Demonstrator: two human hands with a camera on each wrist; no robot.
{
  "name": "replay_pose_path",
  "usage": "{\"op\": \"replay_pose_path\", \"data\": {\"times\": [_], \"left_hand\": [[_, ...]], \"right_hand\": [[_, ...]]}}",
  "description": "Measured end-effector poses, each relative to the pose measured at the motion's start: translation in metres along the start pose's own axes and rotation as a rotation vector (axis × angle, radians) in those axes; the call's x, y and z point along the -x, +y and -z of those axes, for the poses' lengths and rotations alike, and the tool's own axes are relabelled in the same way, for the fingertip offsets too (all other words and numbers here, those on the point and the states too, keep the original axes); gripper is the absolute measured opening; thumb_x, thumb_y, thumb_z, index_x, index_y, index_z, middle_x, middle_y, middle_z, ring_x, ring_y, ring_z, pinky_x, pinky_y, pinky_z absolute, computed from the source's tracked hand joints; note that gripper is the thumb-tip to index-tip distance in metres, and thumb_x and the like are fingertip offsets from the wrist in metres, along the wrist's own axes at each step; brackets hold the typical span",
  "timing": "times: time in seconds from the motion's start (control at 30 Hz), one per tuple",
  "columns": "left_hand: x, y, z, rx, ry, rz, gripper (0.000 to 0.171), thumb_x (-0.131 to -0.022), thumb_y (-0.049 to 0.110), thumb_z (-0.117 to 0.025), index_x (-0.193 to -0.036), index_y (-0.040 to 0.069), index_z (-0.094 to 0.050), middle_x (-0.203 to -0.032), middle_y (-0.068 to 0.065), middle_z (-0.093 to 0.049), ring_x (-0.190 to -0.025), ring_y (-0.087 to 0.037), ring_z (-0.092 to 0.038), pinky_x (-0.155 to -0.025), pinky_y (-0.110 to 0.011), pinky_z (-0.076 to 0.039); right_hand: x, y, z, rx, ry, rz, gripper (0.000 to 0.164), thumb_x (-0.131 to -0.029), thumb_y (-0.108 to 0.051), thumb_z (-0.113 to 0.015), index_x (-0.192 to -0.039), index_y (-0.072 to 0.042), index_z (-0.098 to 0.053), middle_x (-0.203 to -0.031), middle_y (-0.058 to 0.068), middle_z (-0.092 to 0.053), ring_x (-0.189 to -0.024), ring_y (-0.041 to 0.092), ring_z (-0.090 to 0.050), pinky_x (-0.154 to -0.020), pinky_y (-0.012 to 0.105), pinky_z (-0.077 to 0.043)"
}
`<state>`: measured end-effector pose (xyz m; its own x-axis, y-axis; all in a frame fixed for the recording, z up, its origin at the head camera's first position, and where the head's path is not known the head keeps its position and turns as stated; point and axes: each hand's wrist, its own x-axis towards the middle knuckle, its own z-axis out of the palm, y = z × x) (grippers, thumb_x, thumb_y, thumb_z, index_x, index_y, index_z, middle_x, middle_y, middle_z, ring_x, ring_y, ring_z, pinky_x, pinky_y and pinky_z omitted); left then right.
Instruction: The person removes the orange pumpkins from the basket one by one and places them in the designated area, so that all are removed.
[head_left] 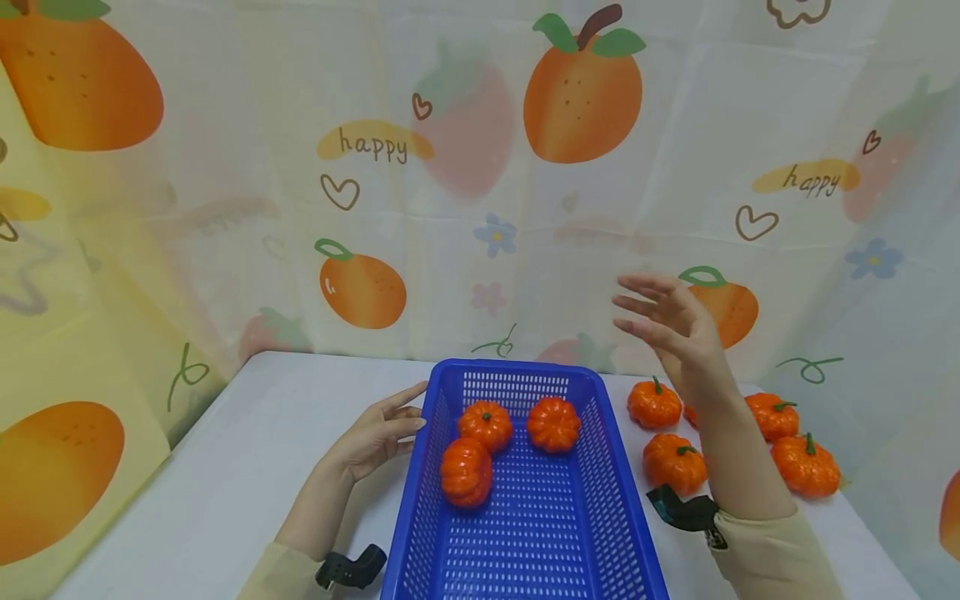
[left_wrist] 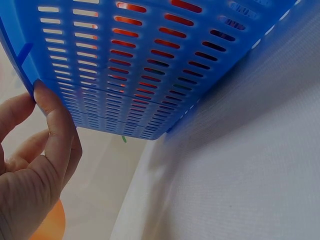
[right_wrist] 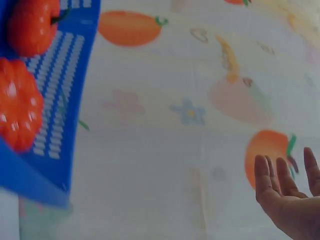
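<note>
My left hand point(head_left: 382, 433) touches the left rim of a blue plastic basket point(head_left: 626, 500) with its fingertips; the left wrist view shows the fingers point(left_wrist: 57, 125) right at that rim. Inside the basket lie three small orange pumpkins: one on the left point(head_left: 467, 473), one behind it point(head_left: 486, 426) and one toward the back right point(head_left: 553, 424). Raised above the right side of the table, my right hand point(head_left: 690, 329) holds nothing, its fingers spread and slightly bent. In the right wrist view this hand point(right_wrist: 290, 197) appears against the printed backdrop, apart from the basket.
Right of the basket stand several more orange pumpkins, among them a back one point(head_left: 654, 404), a front one point(head_left: 674, 463) and a far right one point(head_left: 806, 466). My right forearm partly hides another. The white table point(head_left: 187, 492) ends at a fruit-printed cloth backdrop point(head_left: 465, 275).
</note>
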<state>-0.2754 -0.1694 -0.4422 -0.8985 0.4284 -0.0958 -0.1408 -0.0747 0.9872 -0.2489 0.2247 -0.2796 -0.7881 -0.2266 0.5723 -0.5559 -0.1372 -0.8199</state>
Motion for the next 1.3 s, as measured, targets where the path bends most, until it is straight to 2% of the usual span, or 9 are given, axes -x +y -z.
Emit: {"op": "replay_pose_path", "data": {"times": [0.13,0.33,0.43,0.57,0.73,0.87,1.13,1.2,1.3], "left_hand": [[-0.001,0.000,-0.001,0.008,0.001,0.003,0.072,-0.095,0.009,-0.061,-0.157,0.015,-0.026,-0.099,0.006,-0.062,-0.091,-0.007,-0.065,-0.084,-0.027,-0.059],[0.000,0.001,0.000,0.009,0.008,0.005,0.072,-0.096,0.009,-0.061,-0.157,0.016,-0.026,-0.098,0.006,-0.063,-0.089,-0.007,-0.064,-0.083,-0.026,-0.059],[0.000,0.002,0.000,0.014,0.010,0.001,0.071,-0.096,0.008,-0.059,-0.157,0.016,-0.026,-0.097,0.006,-0.064,-0.088,-0.007,-0.065,-0.082,-0.025,-0.059],[0.000,0.002,-0.001,0.021,0.004,0.000,0.070,-0.096,0.007,-0.059,-0.157,0.015,-0.026,-0.097,0.006,-0.064,-0.088,-0.007,-0.065,-0.083,-0.026,-0.058],[0.000,0.002,-0.002,0.022,-0.009,-0.001,0.071,-0.096,0.007,-0.058,-0.158,0.013,-0.023,-0.096,0.007,-0.064,-0.088,-0.006,-0.065,-0.083,-0.025,-0.058],[0.001,0.002,-0.002,0.033,-0.015,-0.009,0.072,-0.096,0.006,-0.058,-0.158,0.011,-0.022,-0.096,0.007,-0.063,-0.088,-0.006,-0.065,-0.083,-0.025,-0.058],[0.002,0.003,-0.003,0.025,-0.002,0.000,0.072,-0.096,0.007,-0.059,-0.158,0.013,-0.024,-0.096,0.006,-0.063,-0.088,-0.007,-0.064,-0.083,-0.026,-0.058],[0.002,0.003,-0.002,0.020,0.001,0.003,0.071,-0.096,0.007,-0.059,-0.158,0.013,-0.024,-0.097,0.005,-0.062,-0.088,-0.007,-0.064,-0.084,-0.026,-0.058],[0.001,0.002,-0.002,0.016,0.000,0.004,0.071,-0.096,0.008,-0.059,-0.158,0.014,-0.024,-0.098,0.005,-0.062,-0.088,-0.007,-0.064,-0.084,-0.026,-0.058]], "right_hand": [[-0.004,0.019,-0.024,0.069,-0.097,-0.144,0.044,-0.096,-0.005,-0.052,-0.139,-0.007,-0.048,-0.141,0.002,-0.054,-0.130,0.023,-0.054,-0.102,0.032,-0.052],[-0.009,0.047,-0.061,0.128,-0.274,-0.338,0.050,-0.093,-0.015,-0.058,-0.141,-0.007,-0.046,-0.150,0.016,-0.045,-0.137,0.040,-0.047,-0.112,0.059,-0.039],[-0.012,0.058,-0.079,0.125,-0.331,-0.407,0.053,-0.092,-0.021,-0.062,-0.140,-0.006,-0.047,-0.149,0.018,-0.046,-0.138,0.043,-0.045,-0.112,0.058,-0.040],[-0.008,0.072,-0.101,0.181,-0.374,-0.504,0.054,-0.090,-0.028,-0.067,-0.137,-0.008,-0.051,-0.145,0.015,-0.051,-0.134,0.038,-0.051,-0.110,0.053,-0.044],[0.002,0.089,-0.119,0.314,-0.417,-0.557,0.052,-0.087,-0.033,-0.071,-0.132,-0.011,-0.057,-0.137,0.011,-0.059,-0.124,0.033,-0.060,-0.106,0.051,-0.048],[0.005,0.099,-0.124,0.407,-0.475,-0.569,0.050,-0.083,-0.034,-0.075,-0.127,-0.014,-0.061,-0.133,0.012,-0.062,-0.120,0.032,-0.061,-0.102,0.048,-0.051],[0.011,0.115,-0.120,0.477,-0.712,-0.647,0.060,-0.082,-0.037,-0.076,-0.135,-0.014,-0.057,-0.139,0.009,-0.058,-0.114,0.022,-0.057,-0.081,0.043,-0.059],[0.012,0.116,-0.120,0.502,-0.774,-0.655,0.063,-0.083,-0.039,-0.075,-0.139,-0.018,-0.055,-0.144,0.006,-0.054,-0.116,0.022,-0.056,-0.080,0.042,-0.059],[0.014,0.118,-0.118,0.542,-0.887,-0.633,0.063,-0.083,-0.039,-0.075,-0.141,-0.027,-0.053,-0.152,0.002,-0.046,-0.124,0.020,-0.053,-0.086,0.037,-0.059]]}}
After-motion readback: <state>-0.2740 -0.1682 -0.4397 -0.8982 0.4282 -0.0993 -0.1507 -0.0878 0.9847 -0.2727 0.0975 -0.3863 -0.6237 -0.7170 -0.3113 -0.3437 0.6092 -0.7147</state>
